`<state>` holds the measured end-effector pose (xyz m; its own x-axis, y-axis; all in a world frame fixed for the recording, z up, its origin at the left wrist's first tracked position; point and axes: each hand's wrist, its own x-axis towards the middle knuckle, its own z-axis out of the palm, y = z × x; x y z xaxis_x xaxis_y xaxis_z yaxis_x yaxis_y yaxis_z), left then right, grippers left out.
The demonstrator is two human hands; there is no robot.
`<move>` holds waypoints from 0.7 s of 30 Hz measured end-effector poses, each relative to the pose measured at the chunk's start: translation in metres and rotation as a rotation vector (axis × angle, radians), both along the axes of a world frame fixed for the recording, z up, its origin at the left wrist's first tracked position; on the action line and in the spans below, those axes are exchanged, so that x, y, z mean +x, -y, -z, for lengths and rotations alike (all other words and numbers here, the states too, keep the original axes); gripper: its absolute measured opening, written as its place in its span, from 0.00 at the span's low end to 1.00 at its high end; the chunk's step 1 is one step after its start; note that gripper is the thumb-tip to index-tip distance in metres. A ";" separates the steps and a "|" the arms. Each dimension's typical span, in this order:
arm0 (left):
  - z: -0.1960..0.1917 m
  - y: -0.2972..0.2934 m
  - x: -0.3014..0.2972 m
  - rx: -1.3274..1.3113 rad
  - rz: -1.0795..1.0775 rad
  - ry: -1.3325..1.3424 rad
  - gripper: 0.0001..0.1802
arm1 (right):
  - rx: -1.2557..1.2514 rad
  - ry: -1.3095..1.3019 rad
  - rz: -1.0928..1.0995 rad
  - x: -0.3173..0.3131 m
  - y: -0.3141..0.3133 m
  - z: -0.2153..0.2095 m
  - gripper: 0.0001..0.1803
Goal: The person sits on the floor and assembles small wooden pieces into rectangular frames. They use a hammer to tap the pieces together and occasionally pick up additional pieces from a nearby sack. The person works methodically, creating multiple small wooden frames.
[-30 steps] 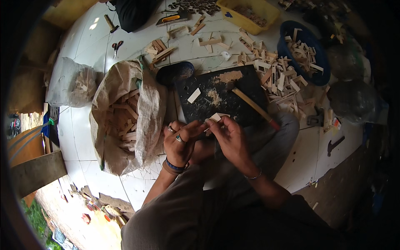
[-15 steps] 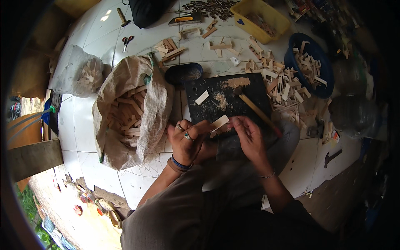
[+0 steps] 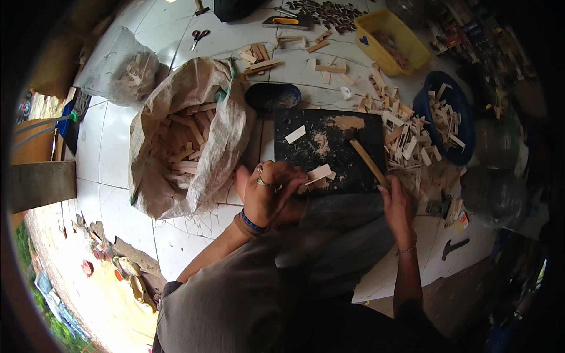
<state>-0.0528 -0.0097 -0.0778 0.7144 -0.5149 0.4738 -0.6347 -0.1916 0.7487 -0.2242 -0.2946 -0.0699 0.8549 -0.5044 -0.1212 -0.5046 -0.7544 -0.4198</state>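
Thumb and fingers of my left hand [image 3: 265,191] pinch a small flat wooden piece [image 3: 318,174] over the near edge of a black board [image 3: 347,159]. A corner of pale wood shows just beyond that piece; whether it is a separate one I cannot tell. My right hand [image 3: 399,207] is closed around the near end of a wooden-handled tool [image 3: 369,161]. Its small dark head rests on the board, too indistinct to name. Another pale wooden piece [image 3: 296,134] lies on the board's left part, beside sawdust [image 3: 321,143].
A woven sack [image 3: 147,159] of wood strips stands left, with a clear plastic bag [image 3: 118,65] behind. A blue oval dish [image 3: 273,97] sits beyond the board. Right are a wood pile [image 3: 406,132], blue basin [image 3: 426,106], yellow tub [image 3: 376,23] and hammer [image 3: 455,248].
My right hand has left the wooden piece, moved right and taken the tool's handle. My left hand keeps the piece. The whole view has shifted slightly.
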 end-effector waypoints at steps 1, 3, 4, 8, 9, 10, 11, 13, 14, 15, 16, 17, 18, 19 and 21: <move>-0.001 0.001 0.001 -0.002 0.009 0.009 0.21 | -0.061 0.012 -0.078 0.002 -0.002 -0.005 0.17; -0.003 0.003 0.001 -0.007 0.009 0.011 0.21 | -0.177 -0.032 -0.164 0.006 -0.008 -0.022 0.16; -0.003 0.004 0.001 -0.008 0.007 0.004 0.20 | -0.018 -0.114 -0.089 0.007 -0.011 -0.034 0.16; -0.004 0.005 0.002 -0.029 0.014 0.045 0.20 | 0.343 0.007 -0.041 0.000 -0.024 -0.083 0.21; -0.003 0.004 0.002 -0.037 0.024 0.037 0.20 | 0.371 0.143 -0.097 -0.005 -0.031 -0.091 0.22; -0.002 0.003 0.002 -0.045 0.034 0.029 0.21 | 0.342 0.152 -0.174 -0.010 -0.036 -0.096 0.23; -0.002 0.002 0.002 -0.052 0.047 0.020 0.21 | 0.313 0.162 -0.248 -0.015 -0.042 -0.102 0.25; 0.000 0.001 0.001 -0.048 0.039 0.023 0.21 | 0.268 0.132 -0.340 -0.019 -0.047 -0.104 0.26; 0.001 0.002 0.001 -0.049 0.038 0.027 0.21 | 0.249 0.092 -0.357 -0.020 -0.050 -0.103 0.25; 0.002 0.002 0.002 -0.070 0.040 0.002 0.21 | 0.230 0.052 -0.373 -0.020 -0.052 -0.101 0.25; 0.002 0.003 0.001 -0.090 0.047 -0.025 0.21 | 0.211 0.011 -0.385 -0.021 -0.055 -0.100 0.25; 0.003 0.003 0.002 -0.116 0.062 -0.040 0.21 | 0.199 0.008 -0.387 -0.020 -0.056 -0.099 0.25; 0.004 0.003 0.002 -0.106 0.051 -0.046 0.20 | 0.188 0.004 -0.389 -0.021 -0.057 -0.098 0.25; 0.005 0.002 0.001 -0.098 0.048 -0.045 0.20 | 0.189 -0.003 -0.394 -0.021 -0.057 -0.098 0.26; 0.006 0.001 0.000 -0.099 0.052 -0.062 0.20 | 0.190 0.001 -0.397 -0.022 -0.058 -0.100 0.26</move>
